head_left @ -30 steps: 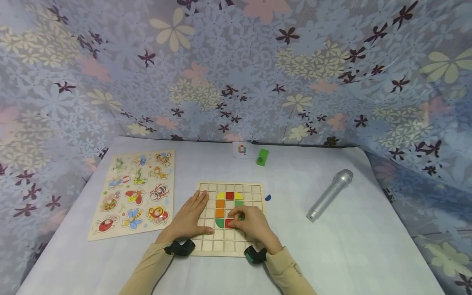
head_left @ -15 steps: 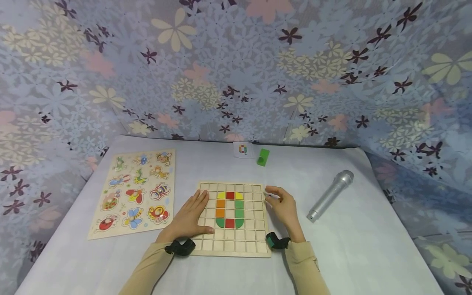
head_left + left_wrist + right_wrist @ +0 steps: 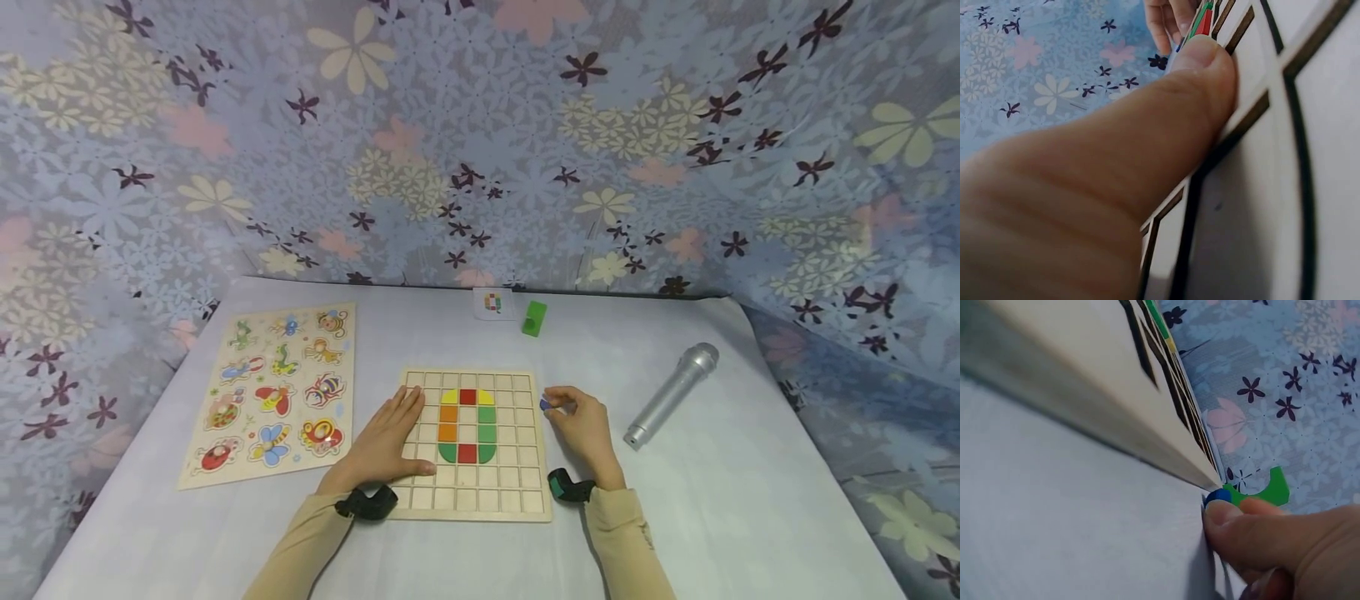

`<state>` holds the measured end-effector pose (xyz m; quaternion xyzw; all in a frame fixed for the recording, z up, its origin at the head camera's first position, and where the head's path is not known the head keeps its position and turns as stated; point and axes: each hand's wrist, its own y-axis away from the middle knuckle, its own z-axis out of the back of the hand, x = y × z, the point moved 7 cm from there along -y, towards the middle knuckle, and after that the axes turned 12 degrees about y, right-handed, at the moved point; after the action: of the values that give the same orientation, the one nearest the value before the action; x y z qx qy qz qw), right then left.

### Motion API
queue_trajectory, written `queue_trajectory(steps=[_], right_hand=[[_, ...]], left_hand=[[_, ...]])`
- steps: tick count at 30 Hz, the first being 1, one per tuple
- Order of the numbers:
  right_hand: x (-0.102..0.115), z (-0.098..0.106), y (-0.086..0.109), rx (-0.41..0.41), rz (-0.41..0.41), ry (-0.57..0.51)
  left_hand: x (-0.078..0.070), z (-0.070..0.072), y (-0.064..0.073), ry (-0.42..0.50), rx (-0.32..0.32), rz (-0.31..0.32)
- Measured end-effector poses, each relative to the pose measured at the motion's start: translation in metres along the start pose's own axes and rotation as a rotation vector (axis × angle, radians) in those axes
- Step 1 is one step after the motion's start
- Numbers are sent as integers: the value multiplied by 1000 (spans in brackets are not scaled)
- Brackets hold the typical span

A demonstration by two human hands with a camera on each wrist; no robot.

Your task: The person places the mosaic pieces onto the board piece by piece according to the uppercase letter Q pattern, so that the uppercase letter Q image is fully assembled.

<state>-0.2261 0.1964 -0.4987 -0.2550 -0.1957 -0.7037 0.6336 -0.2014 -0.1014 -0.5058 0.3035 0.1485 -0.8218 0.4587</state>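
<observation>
A wooden grid board (image 3: 420,500) lies in front of the person, with a ring of coloured tiles set in its cells: yellow corners on top, red squares (image 3: 467,454) at top and bottom, orange on the left, green on the right. The left hand (image 3: 386,437) lies flat on the board's left side, fingers spread; its thumb (image 3: 1166,106) rests on the cells in the left wrist view. Just off the board's right edge, the right hand (image 3: 581,425) pinches a small blue quarter-round tile (image 3: 1217,496) between thumb and fingers.
An insect puzzle board (image 3: 273,396) lies at the left. A pattern card (image 3: 492,305) and a green block with a notch (image 3: 534,318) are at the back. To the right lies a silver toy microphone (image 3: 671,396). A flowered cloth hangs behind the table.
The right hand has left the lower green corner tile, moved right off the board and taken the blue tile from the table. The left hand stays in place.
</observation>
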Motion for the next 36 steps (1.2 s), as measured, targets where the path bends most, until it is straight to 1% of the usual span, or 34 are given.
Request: queue_trajectory(steps=[5,7,10,12,14,16,18,20,22,24,28,31,36], right_hand=[[4,-4,1,46,44,115],[5,-3,2,52,55,127],[5,-2,3,71,46,73],[8,-3,4,113,41,12],[12,-5,7,195,38,-60],[20,-9,11,305,69,-111],[30,-14,17,430,135,-148],[42,-20,25,539,223,-152],[53,-24,33,621,301,-149],[61,-28,39,670,355,-125],[74,-31,48,697,398,-56],[80,-33,52,679,403,-19],[90,-40,56,636,410,-8]], left_hand=[[-1,0,1,5,6,14],[0,0,1,10,8,18],[0,-1,1,12,11,22],[0,-1,1,11,8,17],[0,0,1,17,6,16],[0,1,1,23,1,9],[0,1,1,27,-1,7],[0,1,1,28,-1,8],[0,1,1,19,-3,7],[0,1,1,12,-6,5],[-1,0,0,11,-6,2],[0,0,0,13,-5,4],[1,0,0,20,-7,9]])
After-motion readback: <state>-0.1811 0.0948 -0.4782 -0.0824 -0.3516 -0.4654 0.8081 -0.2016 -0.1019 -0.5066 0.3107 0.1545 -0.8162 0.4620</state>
